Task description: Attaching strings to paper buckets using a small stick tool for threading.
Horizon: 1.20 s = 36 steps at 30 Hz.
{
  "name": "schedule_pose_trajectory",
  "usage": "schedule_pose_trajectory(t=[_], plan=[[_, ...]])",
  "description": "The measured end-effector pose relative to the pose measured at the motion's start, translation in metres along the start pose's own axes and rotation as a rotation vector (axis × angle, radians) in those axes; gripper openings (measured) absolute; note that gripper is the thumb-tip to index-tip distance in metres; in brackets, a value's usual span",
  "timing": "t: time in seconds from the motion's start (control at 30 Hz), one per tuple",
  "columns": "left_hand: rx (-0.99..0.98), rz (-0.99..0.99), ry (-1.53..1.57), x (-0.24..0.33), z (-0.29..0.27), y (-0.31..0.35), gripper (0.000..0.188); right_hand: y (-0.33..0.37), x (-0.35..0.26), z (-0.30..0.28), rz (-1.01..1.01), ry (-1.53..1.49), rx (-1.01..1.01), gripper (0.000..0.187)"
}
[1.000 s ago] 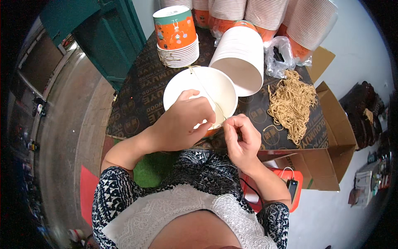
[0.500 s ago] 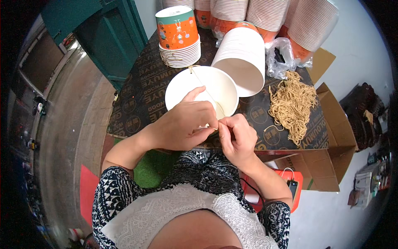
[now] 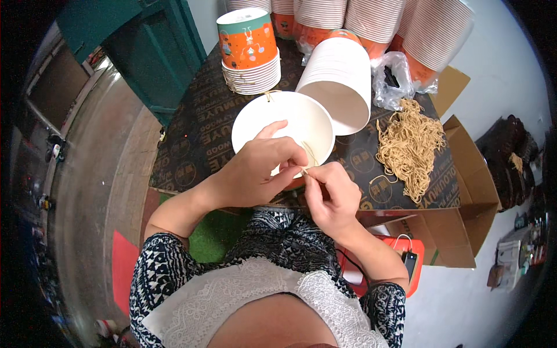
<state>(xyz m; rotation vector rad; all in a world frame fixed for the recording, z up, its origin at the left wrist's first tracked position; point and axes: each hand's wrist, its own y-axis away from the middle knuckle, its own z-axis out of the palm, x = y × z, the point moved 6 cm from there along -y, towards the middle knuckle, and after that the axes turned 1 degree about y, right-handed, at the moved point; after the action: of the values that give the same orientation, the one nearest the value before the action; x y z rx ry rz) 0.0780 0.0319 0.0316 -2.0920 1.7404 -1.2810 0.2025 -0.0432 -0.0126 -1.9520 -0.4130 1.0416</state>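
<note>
A white paper bucket [image 3: 304, 113] stands at the table's near edge, its open mouth toward me. Tan string [image 3: 311, 152] shows inside it on the right, and a small knot of string [image 3: 269, 95] sits at its far rim. Over the near rim my left hand [image 3: 255, 168] pinches the string between thumb and forefinger. Close against it, my right hand [image 3: 333, 188] is closed in a pinch on the same string end. The fingertips almost meet, and they partly hide the string and the near rim.
A pile of tan string [image 3: 411, 151] lies on the dark table [image 3: 203, 124] at the right. Behind the bucket are a white bucket stack on its side [image 3: 339, 75] and an upright orange-and-green stack [image 3: 249, 49]. Bagged stacks [image 3: 377, 20] line the back; a cardboard box [image 3: 458, 232] stands right.
My left fingers have shifted slightly and opened a wider loop between thumb and forefinger. The string that stretched tight across the bucket's mouth now hangs slack inside. My right hand has barely moved.
</note>
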Motion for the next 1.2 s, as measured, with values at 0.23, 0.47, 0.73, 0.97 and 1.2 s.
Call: schedule_pose_trajectory(t=[0.23, 0.47, 0.73, 0.97, 1.2], plan=[[-0.073, 0.043, -0.096, 0.004, 0.001, 0.001, 0.017, 0.008, 0.014, -0.001, 0.365, -0.287, -0.027, 0.001], [-0.087, 0.076, -0.177, 0.011, 0.009, 0.0, 0.017, 0.014, 0.019, 0.002, 0.434, -0.35, -0.009, 0.002], [-0.113, 0.08, -0.194, 0.009, 0.001, 0.003, 0.013, 0.005, 0.01, -0.012, 0.205, -0.108, -0.081, 0.005], [-0.172, 0.025, -0.128, -0.003, -0.016, 0.008, 0.011, 0.015, 0.024, -0.022, 0.114, 0.022, -0.169, 0.008], [0.493, -0.518, -0.289, -0.057, -0.047, 0.038, 0.026, 0.011, 0.012, -0.006, -0.097, 0.105, -0.213, 0.012]])
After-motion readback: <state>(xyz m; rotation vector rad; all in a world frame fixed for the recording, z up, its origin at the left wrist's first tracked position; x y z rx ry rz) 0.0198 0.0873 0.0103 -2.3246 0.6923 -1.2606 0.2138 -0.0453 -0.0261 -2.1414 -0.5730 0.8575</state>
